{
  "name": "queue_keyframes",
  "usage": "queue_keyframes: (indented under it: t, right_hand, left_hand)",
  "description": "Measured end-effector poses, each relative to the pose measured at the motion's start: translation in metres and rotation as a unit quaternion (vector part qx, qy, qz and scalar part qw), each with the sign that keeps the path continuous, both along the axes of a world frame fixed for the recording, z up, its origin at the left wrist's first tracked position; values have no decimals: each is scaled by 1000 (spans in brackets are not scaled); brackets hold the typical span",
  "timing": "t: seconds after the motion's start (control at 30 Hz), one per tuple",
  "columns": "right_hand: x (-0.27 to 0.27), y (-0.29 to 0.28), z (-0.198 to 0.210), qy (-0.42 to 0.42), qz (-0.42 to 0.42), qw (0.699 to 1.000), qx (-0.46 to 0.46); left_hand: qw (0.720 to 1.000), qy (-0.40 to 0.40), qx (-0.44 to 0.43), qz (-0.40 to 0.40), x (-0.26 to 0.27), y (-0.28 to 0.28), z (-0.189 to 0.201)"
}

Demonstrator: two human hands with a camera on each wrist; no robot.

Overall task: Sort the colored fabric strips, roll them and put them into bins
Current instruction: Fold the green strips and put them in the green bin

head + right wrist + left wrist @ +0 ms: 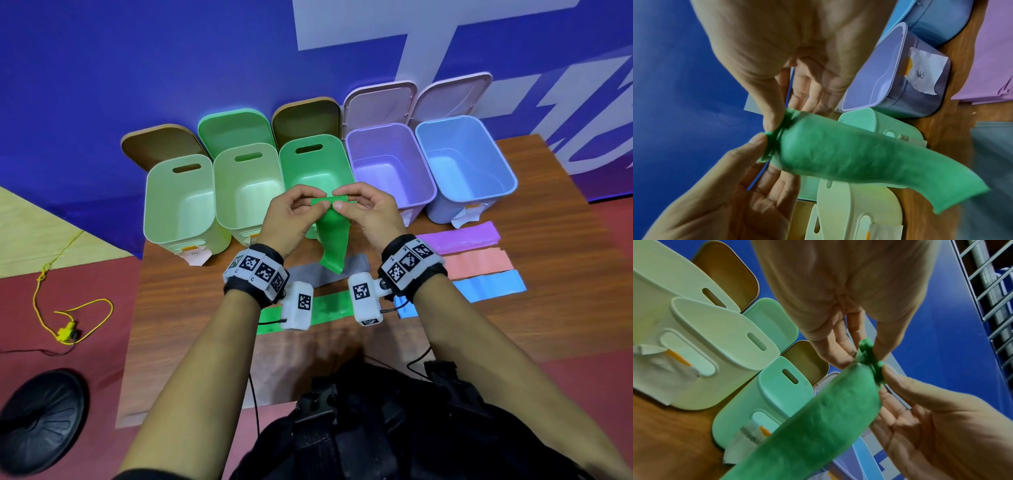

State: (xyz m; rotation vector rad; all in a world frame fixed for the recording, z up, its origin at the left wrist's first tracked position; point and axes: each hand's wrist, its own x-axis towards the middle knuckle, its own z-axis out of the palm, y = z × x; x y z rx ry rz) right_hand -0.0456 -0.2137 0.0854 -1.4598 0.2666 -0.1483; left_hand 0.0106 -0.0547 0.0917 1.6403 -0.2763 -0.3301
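Both hands, left hand (291, 212) and right hand (368, 210), pinch the dark green fabric strip (334, 245) mid-air, roll barely begun (all bins look empty); purple, pink, blue, grey, green strips wait on bench (191, 298).

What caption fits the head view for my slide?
Both hands, left hand and right hand, pinch the green strip's top edge, starting a roll above the green bin.

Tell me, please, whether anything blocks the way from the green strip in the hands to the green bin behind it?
Nothing visible does: the green strip, pinched by the left hand and right hand, hangs just before the open green bin, lid off.
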Motion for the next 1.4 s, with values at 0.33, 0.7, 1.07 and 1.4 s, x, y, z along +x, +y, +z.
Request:
queue_keyframes:
  t: [0.33, 0.7, 1.07, 1.4]
  right_hand:
    - [-1, 2, 3, 12, -4, 1000, 0]
    - [-3, 3, 2, 16, 5, 1000, 9]
    - [0, 3, -4, 13, 3, 1000, 11]
    - [2, 1, -2, 21, -6, 1000, 10]
  left_hand:
    - [1000, -10, -8, -22, 0, 3, 0]
    - [1000, -16, 4, -10, 0, 4, 0]
    - [1000, -8, -12, -25, -1, 6, 0]
    - [1000, -11, 11, 5, 1, 2, -1]
